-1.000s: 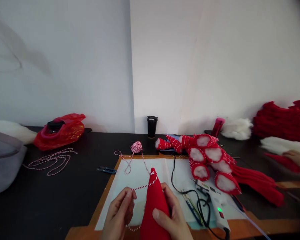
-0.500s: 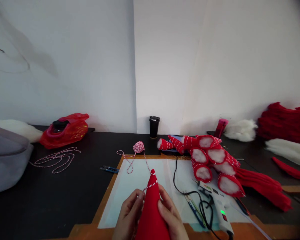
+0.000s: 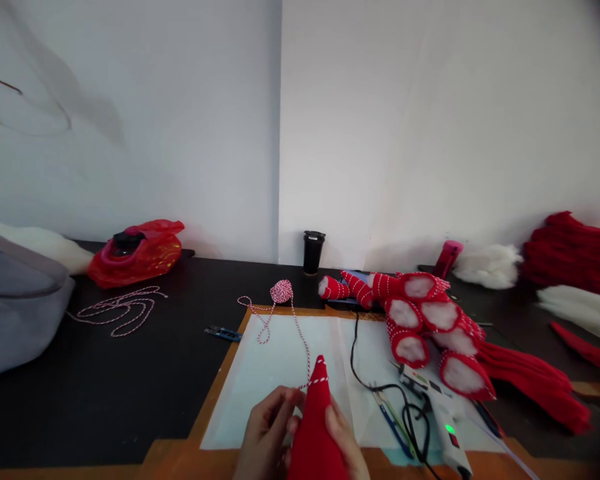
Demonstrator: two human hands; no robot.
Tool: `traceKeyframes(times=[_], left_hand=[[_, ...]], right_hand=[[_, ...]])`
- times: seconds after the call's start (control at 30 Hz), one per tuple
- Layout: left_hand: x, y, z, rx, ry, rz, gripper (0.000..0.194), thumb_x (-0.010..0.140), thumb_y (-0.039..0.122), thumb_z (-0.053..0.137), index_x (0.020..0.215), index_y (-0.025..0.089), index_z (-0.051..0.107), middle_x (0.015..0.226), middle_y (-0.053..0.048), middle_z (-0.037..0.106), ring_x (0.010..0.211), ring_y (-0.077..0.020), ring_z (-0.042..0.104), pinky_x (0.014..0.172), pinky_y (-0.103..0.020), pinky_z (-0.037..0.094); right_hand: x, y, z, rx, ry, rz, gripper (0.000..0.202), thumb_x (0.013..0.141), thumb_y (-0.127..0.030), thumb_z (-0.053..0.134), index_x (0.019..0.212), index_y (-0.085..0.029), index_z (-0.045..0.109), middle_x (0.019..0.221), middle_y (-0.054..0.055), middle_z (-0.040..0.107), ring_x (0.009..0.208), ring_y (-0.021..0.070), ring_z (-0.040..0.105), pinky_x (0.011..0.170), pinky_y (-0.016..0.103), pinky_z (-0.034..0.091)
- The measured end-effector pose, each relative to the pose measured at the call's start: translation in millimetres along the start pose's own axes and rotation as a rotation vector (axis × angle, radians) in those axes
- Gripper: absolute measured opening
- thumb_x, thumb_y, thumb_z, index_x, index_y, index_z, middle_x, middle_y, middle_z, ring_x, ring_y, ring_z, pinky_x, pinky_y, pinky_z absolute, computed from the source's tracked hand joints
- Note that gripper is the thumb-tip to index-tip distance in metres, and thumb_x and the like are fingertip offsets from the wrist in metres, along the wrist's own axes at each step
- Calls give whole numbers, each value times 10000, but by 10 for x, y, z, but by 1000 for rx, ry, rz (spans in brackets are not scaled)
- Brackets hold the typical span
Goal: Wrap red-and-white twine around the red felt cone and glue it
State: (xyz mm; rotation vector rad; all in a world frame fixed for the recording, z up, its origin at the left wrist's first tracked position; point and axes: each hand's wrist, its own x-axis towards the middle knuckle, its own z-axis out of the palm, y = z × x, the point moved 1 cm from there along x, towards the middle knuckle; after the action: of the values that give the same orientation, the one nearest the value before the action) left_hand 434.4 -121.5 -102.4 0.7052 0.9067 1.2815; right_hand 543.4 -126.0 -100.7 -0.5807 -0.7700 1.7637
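A red felt cone (image 3: pixel 316 427) points up and away at the bottom centre, with red-and-white cord crossing near its tip. My right hand (image 3: pixel 346 440) is closed round the cone's right side. On the left, my left hand (image 3: pixel 270 433) has its fingers pinched at the cone's left edge, where the cord meets it; its fingertips are partly hidden. The cord (image 3: pixel 303 333) runs from the cone up to a small wound ball (image 3: pixel 281 291) at the far edge of the white sheet (image 3: pixel 260 400).
Stuffed red cones (image 3: pixel 413 350), a white glue gun (image 3: pixel 445 420) with black cable and tweezers (image 3: pixel 395 427) lie at right. Blue snips (image 3: pixel 224 333), loose cord (image 3: pixel 125 310), a red bag (image 3: pixel 140 257) and a grey bag (image 3: pixel 15 307) are left. A black cup (image 3: pixel 313 253) stands behind.
The cone has turned and shifted slightly right and down, with both hands on it. Its cord now leaves from the left side, below the tip. The whole view has shifted a little.
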Motion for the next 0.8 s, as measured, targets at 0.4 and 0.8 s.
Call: traceKeyframes(times=[0.4, 0.8], left_hand=[[-142, 63, -73, 133, -41, 125, 378, 753, 554, 758, 825, 200, 647, 770, -16, 650, 689, -168, 606, 635, -242, 497], [-96, -158, -123, 230, 385, 228, 717, 637, 643, 794, 1153, 178, 619, 1123, -119, 730, 922, -283, 701, 736, -300, 583]], right_hand=[[55, -67, -114, -5, 109, -4, 538, 639, -423, 909, 1116, -223, 763, 1059, 85, 767, 916, 226, 699, 808, 311, 520], [-146, 159, -118, -744, 348, -490, 597, 700, -562, 795, 1171, -271, 571, 1057, 57, 675, 940, 261, 668, 766, 309, 547]])
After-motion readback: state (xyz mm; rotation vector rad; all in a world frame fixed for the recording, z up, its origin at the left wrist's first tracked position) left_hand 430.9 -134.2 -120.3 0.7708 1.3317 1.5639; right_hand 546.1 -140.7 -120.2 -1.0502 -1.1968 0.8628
